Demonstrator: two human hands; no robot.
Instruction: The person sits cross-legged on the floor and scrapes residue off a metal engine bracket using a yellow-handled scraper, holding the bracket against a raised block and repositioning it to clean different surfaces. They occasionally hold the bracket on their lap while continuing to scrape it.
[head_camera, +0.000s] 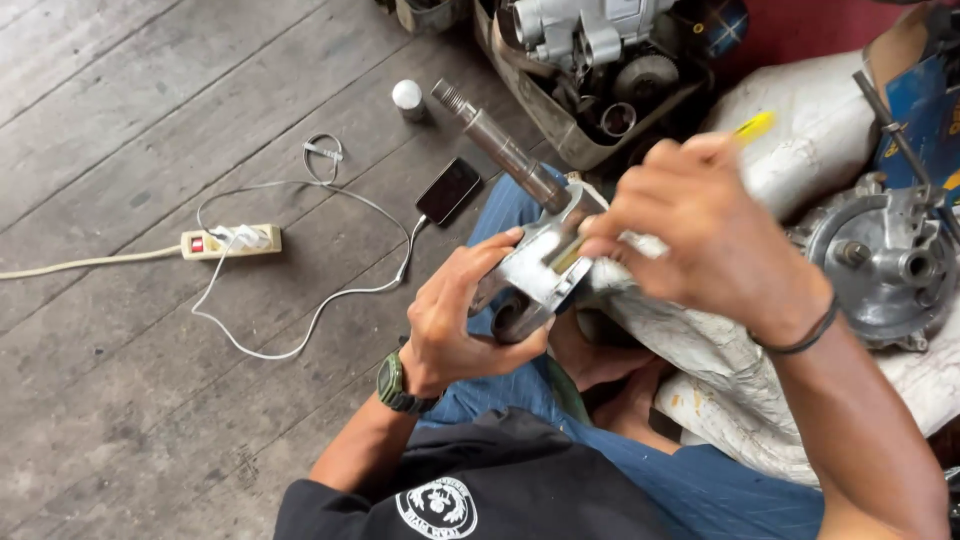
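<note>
Left hand (455, 325) clenched around metal housing (535, 270) from below; shaft (500, 148) projecting beyond grip. Right hand (700, 225) gripping yellow-handled tool (752, 126) against housing top.

The grey cast-metal machine part with a long steel shaft (530, 250) is held up over the person's lap, its blocky, scuffed aluminium body low and near the middle of the view. From the body a smooth cylindrical shaft juts up and to the left, tilted, ending in a narrower threaded tip; a round bore opens at the body's lower end. A thin yellow-handled tool (752, 126) slants from upper right down toward the body's top face, with only its yellow end and a short yellowish stretch near the metal showing.
</note>
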